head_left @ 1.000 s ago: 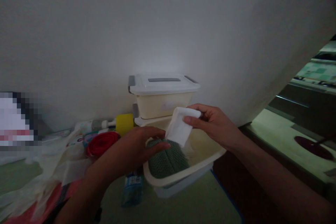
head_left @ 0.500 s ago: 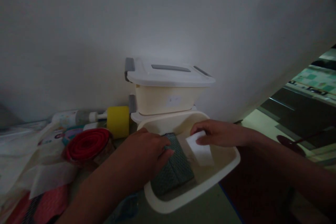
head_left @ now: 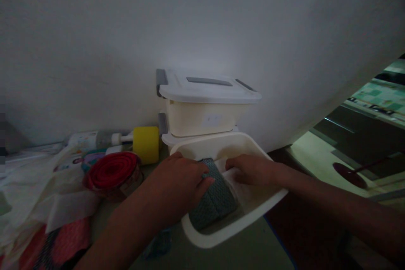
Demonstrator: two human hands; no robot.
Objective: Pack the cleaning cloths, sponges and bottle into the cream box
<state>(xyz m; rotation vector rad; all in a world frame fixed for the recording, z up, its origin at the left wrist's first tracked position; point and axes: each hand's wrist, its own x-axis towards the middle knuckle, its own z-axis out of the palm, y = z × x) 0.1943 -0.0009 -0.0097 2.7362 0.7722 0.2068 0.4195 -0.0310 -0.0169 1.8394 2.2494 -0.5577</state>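
A cream plastic bin (head_left: 218, 239), lidless and tilted, holds a folded grey-green textured cloth (head_left: 218, 198) along its left side. My left hand (head_left: 186, 177) reaches over the bin's left rim, its fingers closed on the upper left part of the cloth; part of that grip is hidden. Inside the bin, to the right of the cloth, my right hand (head_left: 247, 169) pinches a thin white piece (head_left: 230, 173) like paper or thin fabric. The hand covers much of this piece, and dim light blurs its lower end.
Behind the bin stands a lidded cream box (head_left: 199, 118) with grey latches, stacked on another. To the left lie a yellow roll (head_left: 146, 145), a red roll (head_left: 112, 171), a pump bottle (head_left: 91, 139), white plastic wrapping (head_left: 28, 194) and pink fabric (head_left: 69, 238).
My right hand has moved left and lower into the bin with the white piece, which is now mostly covered. My left hand keeps its place at the cloth. The view has shifted slightly.
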